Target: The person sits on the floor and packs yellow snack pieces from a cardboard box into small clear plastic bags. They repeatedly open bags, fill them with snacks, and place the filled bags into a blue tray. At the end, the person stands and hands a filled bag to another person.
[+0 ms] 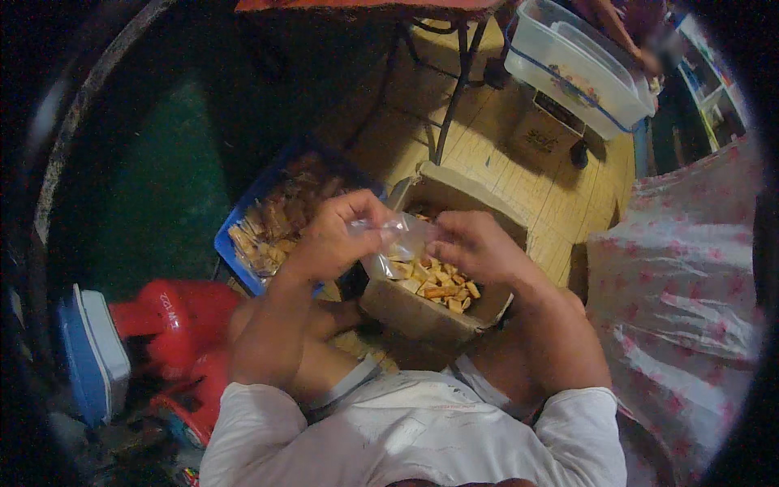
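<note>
Both hands hold a small clear plastic bag (405, 234) by its upper part, above an open cardboard box (420, 310). My left hand (350, 228) pinches the bag's left side between thumb and fingers. On the bag's right side are the fingers of my right hand (471, 240). Yellow-brown snack-like pieces (447, 286) lie in the box below; whether the bag holds some is hard to tell. Behind my left forearm is a blue crate (234, 255) with many clear packets of similar pieces (274, 234).
Red gas cylinders (176, 322) and a blue-and-white container (97, 353) are at the left. A table with metal legs (453, 97) is ahead. Far right are a translucent plastic tub (572, 79), another person's arm (618, 27) and a flowered plastic cover (675, 292).
</note>
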Motion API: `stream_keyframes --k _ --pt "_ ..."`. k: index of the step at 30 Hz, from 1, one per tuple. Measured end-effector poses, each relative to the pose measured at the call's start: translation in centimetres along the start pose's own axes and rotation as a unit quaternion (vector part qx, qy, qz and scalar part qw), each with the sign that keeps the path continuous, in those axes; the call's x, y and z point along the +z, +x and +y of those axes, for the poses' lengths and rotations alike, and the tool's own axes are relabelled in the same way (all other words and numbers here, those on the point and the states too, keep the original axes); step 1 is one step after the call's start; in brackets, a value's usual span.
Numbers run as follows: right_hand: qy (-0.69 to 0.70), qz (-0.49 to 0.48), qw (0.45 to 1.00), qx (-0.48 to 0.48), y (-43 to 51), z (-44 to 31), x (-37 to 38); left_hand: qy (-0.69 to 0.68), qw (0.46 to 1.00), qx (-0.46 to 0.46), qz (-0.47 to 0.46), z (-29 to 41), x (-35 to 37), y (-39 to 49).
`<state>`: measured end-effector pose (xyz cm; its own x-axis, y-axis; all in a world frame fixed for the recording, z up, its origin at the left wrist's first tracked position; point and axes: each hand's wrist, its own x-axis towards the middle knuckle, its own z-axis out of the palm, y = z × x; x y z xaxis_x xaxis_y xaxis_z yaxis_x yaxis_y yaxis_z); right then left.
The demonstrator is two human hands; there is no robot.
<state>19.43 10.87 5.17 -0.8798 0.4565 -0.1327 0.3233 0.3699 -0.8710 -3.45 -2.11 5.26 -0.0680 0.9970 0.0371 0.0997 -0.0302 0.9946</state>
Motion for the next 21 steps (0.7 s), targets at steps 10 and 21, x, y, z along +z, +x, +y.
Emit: stream_keyframes --k 10,21 --pt "0.515 0.035 0.857 -0.008 -0.5 0.2 -2.4 -0.256 0.964 -0.002 0.068 -0.8 -1.5 0.3" --pt "0.483 0.044 0.874 -0.003 -0.9 0.5 -1.6 -0.258 0.963 -0.006 0.079 -1.5 -1.1 0.2"
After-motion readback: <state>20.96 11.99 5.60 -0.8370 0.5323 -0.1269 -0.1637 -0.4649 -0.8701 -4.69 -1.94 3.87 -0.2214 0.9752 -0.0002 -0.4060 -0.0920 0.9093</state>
